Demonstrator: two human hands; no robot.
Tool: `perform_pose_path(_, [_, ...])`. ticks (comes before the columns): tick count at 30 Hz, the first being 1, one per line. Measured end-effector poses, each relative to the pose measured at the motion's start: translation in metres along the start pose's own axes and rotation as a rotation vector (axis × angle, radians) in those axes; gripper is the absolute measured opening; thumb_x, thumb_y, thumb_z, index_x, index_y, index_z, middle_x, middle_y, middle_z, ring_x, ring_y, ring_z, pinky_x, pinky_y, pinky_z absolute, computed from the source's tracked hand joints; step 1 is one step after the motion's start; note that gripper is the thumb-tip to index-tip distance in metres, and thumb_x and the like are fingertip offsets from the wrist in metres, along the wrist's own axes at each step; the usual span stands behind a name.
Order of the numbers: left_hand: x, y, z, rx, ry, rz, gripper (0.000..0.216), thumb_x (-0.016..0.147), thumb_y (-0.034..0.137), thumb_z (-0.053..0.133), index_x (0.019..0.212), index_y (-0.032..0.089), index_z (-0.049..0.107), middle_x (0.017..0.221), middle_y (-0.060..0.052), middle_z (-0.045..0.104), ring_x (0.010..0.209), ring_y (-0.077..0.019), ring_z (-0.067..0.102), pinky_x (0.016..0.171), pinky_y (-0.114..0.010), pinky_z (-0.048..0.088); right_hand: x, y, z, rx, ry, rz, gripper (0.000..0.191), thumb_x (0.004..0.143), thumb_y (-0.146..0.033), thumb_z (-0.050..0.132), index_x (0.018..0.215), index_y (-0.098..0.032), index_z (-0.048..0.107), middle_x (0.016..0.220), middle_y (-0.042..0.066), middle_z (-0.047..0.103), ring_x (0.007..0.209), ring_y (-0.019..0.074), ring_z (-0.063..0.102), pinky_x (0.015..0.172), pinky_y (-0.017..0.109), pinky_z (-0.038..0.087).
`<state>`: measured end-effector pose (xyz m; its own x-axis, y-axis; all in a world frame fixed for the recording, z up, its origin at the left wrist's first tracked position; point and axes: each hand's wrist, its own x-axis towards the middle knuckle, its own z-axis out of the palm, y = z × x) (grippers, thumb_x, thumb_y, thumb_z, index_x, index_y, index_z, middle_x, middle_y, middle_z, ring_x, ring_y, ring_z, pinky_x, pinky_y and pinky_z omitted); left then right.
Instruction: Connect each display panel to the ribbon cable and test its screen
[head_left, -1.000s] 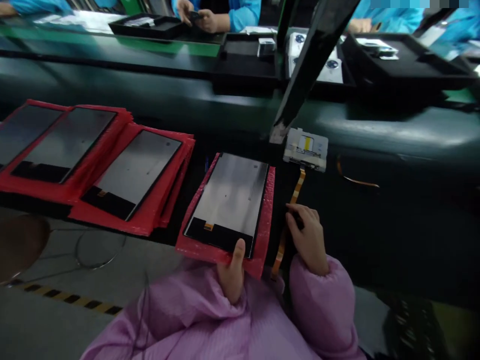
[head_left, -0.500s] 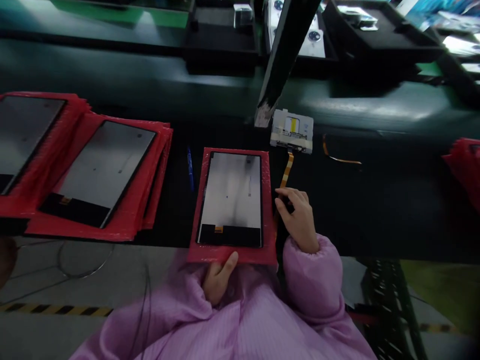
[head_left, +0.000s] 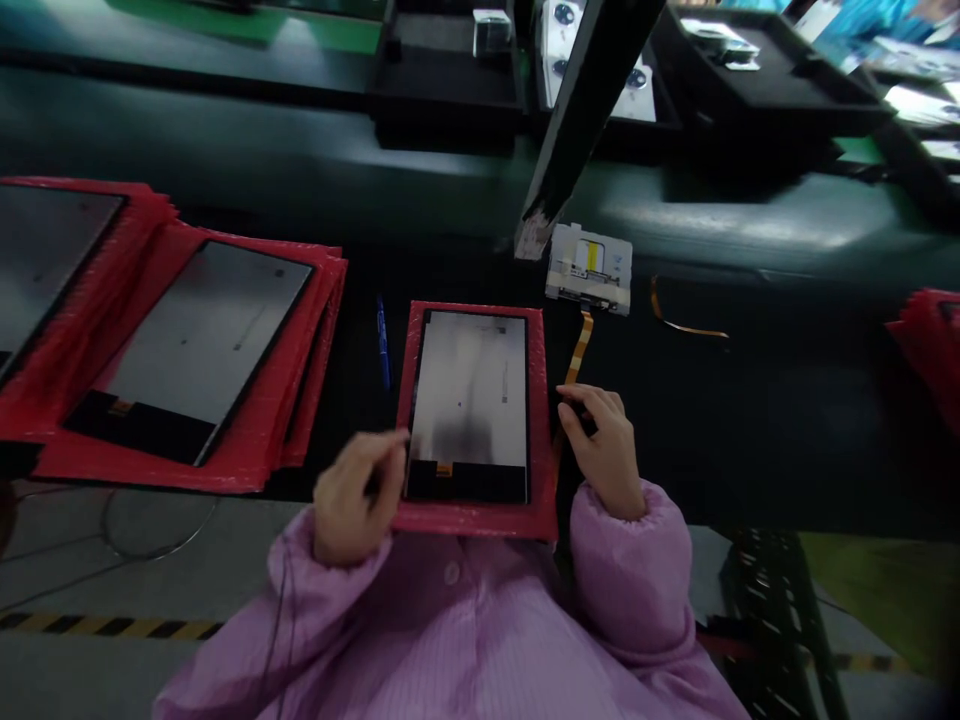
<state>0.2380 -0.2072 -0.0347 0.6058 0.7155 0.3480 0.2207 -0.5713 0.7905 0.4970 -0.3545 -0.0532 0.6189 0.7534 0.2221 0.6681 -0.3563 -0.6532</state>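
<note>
A display panel (head_left: 472, 390) with a silvery back and a black lower band lies on a red bubble-wrap sleeve (head_left: 480, 518) at the table's front edge. My left hand (head_left: 356, 495) is at the panel's left edge, fingers loosely curved and a gap showing between thumb and forefinger; its fingertips are blurred, so contact is unclear. To the right of the sleeve, my right hand (head_left: 604, 445) has thumb and forefinger closed around an orange flex cable (head_left: 580, 348). That ribbon runs up to a small grey circuit unit (head_left: 590, 268) and down along the sleeve's right side.
Stacked red sleeves (head_left: 296, 370) with another panel (head_left: 199, 350) lie to the left. A blue pen (head_left: 383, 342) is beside the sleeve. A dark post (head_left: 581, 120) slants down near the unit. A loose orange strip (head_left: 682, 325) lies right; black trays (head_left: 450, 105) line the back.
My left hand has let go of the sleeve's bottom edge and moved up and left to the panel's left side. The right hand stays at the cable. The view has shifted slightly.
</note>
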Motion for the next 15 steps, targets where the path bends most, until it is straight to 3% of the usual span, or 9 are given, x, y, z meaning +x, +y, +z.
perform_pose_path(2, [0.029,-0.01,0.0,0.216,0.118,-0.117,0.028,0.091,0.027,0.056,0.117,0.017,0.058,0.089,-0.006,0.062,0.072,-0.0173,0.058,0.071,-0.032,0.048,0.0,-0.002,-0.001,-0.003,-0.005,0.01,0.022,0.093,-0.029,0.052,0.107,-0.022,0.068,0.104,0.007,0.069,0.099,0.0247,0.057,0.081,0.041,0.051])
perform_pose_path(3, [0.042,-0.014,0.001,0.423,0.093,-0.237,0.035,0.092,0.035,0.054,0.122,0.015,0.054,0.095,-0.009,0.062,0.077,-0.02,0.06,0.072,-0.033,0.049,0.0,-0.002,-0.001,-0.007,-0.006,0.013,0.022,0.094,-0.029,0.052,0.107,-0.022,0.068,0.104,0.007,0.069,0.099,0.0248,0.057,0.08,0.041,0.05])
perform_pose_path(6, [0.071,-0.018,0.008,0.834,-0.148,-0.477,0.049,0.093,0.053,0.045,0.121,0.012,0.05,0.104,-0.015,0.064,0.085,-0.03,0.066,0.069,-0.038,0.05,0.001,-0.005,-0.002,-0.019,-0.02,0.014,0.021,0.094,-0.028,0.051,0.105,-0.022,0.068,0.104,0.007,0.069,0.1,0.0251,0.058,0.082,0.042,0.05])
perform_pose_path(8, [0.079,-0.017,0.012,0.961,-0.273,-0.481,0.045,0.096,0.051,0.038,0.114,0.012,0.052,0.103,-0.016,0.065,0.085,-0.0324,0.068,0.064,-0.037,0.049,0.001,-0.005,-0.002,-0.024,-0.027,0.012,0.021,0.094,-0.028,0.051,0.105,-0.023,0.067,0.105,0.007,0.069,0.1,0.0251,0.058,0.082,0.042,0.05])
perform_pose_path(12, [0.079,-0.023,0.012,0.964,-0.285,-0.445,0.031,0.096,0.037,0.033,0.104,0.015,0.054,0.103,-0.013,0.065,0.082,-0.0288,0.067,0.061,-0.033,0.045,0.001,-0.005,-0.001,-0.005,0.005,0.043,0.02,0.093,-0.027,0.053,0.106,-0.022,0.067,0.102,0.007,0.069,0.096,0.0241,0.059,0.077,0.039,0.051])
perform_pose_path(15, [0.07,-0.038,0.007,0.643,-0.086,-0.477,0.026,0.095,0.033,0.032,0.093,0.018,0.053,0.086,-0.01,0.064,0.075,-0.024,0.063,0.064,-0.033,0.044,0.0,-0.01,-0.002,-0.005,0.122,0.043,0.018,0.092,-0.025,0.053,0.105,-0.022,0.066,0.101,0.008,0.068,0.094,0.0233,0.06,0.074,0.037,0.052])
